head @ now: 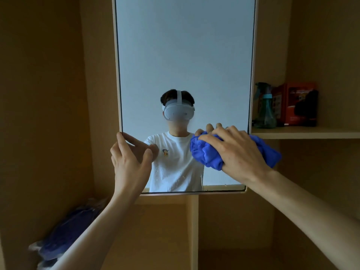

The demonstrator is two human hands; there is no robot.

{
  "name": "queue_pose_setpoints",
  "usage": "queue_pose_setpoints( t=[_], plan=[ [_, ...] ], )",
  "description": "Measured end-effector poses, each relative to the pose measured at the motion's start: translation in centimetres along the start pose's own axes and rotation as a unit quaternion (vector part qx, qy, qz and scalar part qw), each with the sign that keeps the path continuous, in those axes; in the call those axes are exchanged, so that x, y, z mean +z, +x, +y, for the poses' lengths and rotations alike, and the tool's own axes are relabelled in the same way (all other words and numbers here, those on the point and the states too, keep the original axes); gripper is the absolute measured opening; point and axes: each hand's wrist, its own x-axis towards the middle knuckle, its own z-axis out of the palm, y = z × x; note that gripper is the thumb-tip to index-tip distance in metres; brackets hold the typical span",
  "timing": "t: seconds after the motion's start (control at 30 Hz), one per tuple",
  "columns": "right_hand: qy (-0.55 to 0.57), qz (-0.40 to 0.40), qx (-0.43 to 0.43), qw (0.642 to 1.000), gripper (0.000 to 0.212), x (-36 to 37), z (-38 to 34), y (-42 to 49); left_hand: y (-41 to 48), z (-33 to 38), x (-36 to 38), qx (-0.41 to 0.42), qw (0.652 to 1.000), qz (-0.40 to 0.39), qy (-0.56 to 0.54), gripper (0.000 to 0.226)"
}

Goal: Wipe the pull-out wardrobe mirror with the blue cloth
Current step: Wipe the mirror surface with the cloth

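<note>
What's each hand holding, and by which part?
Right hand grips the bunched blue cloth around its middle, against the mirror. Left hand holds the mirror's lower left edge.

The cloth (208,154) under the right hand (237,152) is vivid blue. Right of it, a teal spray bottle (266,110) and a red-and-black box (298,102) sit on a tan shelf (311,132); the mirror (185,55) has a pale frame.
</note>
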Motion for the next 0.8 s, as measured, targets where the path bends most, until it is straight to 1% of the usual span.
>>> queue_pose_setpoints(
  t=[0.1,0.17,0.3,0.47,0.53,0.63,0.8],
  plan=[
    [0.000,0.017,0.025,1.000,0.065,-1.4,1.5,1.7,0.1,-0.2,-0.2,0.001,1.000,-0.005,0.000,0.088],
    [-0.004,0.038,0.039,0.999,0.069,-2.4,2.7,3.1,0.2,-0.2,-0.1,0.002,1.000,-0.004,-0.001,0.089],
    [-0.012,0.073,0.059,0.996,0.064,-3.8,5.1,5.2,0.2,-0.4,0.2,0.006,1.000,0.001,-0.001,0.089],
    [0.029,0.094,0.067,0.993,0.060,-3.0,5.8,4.4,0.2,-0.7,0.6,0.008,1.000,0.007,-0.001,0.091],
    [0.035,0.091,0.067,0.993,0.061,-2.6,5.7,3.5,0.3,-0.6,0.9,0.001,1.000,0.013,-0.006,0.092],
    [0.041,0.066,0.059,0.995,0.065,-2.0,5.2,1.8,0.3,-0.3,1.3,-0.006,1.000,0.028,-0.004,0.092],
    [0.080,0.048,0.062,0.994,0.061,-0.1,3.5,-1.9,0.0,-0.6,1.4,-0.002,0.999,0.039,-0.003,0.090]
  ],
)
